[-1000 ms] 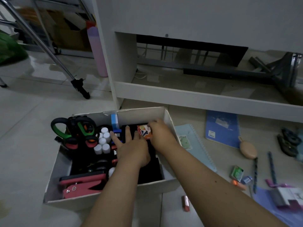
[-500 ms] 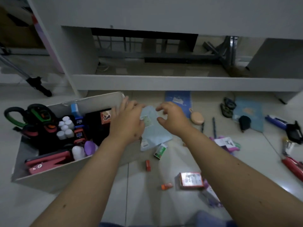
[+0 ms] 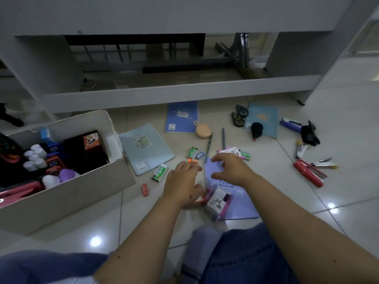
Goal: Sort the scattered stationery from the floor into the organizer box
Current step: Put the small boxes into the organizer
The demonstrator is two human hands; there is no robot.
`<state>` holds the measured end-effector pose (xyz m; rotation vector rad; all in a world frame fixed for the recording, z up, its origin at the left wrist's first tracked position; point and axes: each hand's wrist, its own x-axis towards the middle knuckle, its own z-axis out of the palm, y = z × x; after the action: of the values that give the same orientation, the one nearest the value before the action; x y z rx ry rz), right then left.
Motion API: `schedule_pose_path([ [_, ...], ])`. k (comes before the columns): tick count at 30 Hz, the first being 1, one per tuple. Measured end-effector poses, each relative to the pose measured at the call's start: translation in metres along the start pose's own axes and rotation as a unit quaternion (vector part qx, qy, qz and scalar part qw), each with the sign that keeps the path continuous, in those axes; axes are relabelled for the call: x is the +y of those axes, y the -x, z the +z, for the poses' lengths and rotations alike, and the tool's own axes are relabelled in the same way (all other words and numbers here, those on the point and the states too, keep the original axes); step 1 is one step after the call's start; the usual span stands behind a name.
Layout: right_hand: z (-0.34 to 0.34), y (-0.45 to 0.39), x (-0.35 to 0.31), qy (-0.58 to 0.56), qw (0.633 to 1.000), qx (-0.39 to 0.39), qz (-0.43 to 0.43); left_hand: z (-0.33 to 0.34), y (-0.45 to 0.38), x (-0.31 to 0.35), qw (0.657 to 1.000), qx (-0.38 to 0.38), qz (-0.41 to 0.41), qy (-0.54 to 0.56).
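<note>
Both grips loose, empty: left hand (image 3: 183,182), right hand (image 3: 231,170) over purple notebook (image 3: 235,199).

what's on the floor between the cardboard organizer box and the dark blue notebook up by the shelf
In the head view, a light blue spiral notebook lies between the organizer box and the dark blue notebook, its near corner by the box's wall; bare tile separates it from the dark one.
</note>
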<state>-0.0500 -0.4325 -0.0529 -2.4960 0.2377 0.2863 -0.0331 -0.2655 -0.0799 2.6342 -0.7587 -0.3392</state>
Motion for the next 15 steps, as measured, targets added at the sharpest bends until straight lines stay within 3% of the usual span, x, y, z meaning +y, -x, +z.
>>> schedule_pose_path([
  [7, 0.047, 0.016, 0.029, 0.013, 0.998, -0.057, -0.007, 0.043, 0.011, -0.007, 0.988, -0.127, -0.080, -0.041],
  [10, 0.058, 0.012, 0.028, 0.044, 0.997, -0.061, -0.025, 0.051, 0.016, -0.014, 0.983, -0.137, -0.100, -0.064],
  [15, 0.069, 0.007, 0.019, 0.097, 0.989, -0.076, -0.075, 0.046, 0.015, -0.019, 0.990, -0.108, -0.089, 0.016],
])
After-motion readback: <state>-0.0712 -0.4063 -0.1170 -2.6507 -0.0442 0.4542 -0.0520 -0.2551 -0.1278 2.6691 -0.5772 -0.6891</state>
